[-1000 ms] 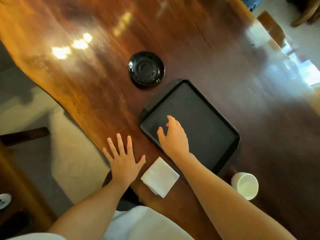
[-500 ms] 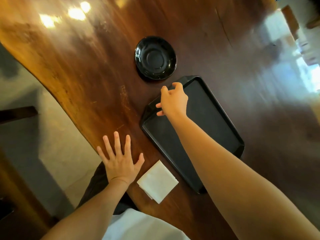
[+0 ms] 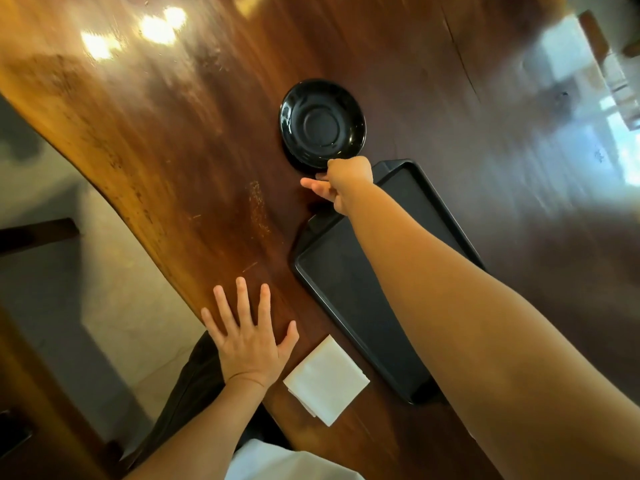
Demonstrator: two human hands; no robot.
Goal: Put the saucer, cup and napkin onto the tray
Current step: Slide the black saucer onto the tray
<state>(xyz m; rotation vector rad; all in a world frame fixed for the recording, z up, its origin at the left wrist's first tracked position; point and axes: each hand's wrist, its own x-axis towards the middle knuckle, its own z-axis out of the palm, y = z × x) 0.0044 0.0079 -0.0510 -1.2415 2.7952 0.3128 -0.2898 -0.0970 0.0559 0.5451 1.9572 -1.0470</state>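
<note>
The black saucer (image 3: 322, 123) lies on the wooden table beyond the far left corner of the black tray (image 3: 349, 292). My right hand (image 3: 343, 181) reaches across the tray. Its curled fingers touch the saucer's near rim, while the thumb sticks out to the left, apart from the rim. The saucer rests flat on the wood. A folded white napkin (image 3: 327, 379) sits near the table's front edge, left of the tray. My left hand (image 3: 249, 337) lies flat with spread fingers beside the napkin. The cup is not visible; my right forearm covers the tray's near right side.
The table's wavy live edge (image 3: 145, 216) runs diagonally at the left, with floor below it. Bright glare marks the far left and right of the tabletop. A dark chair part shows at the left edge.
My right hand has travelled from the tray's near part, over its far left corner, to the saucer's near rim. The view shifted and the cup dropped out of sight. My left hand stayed put.
</note>
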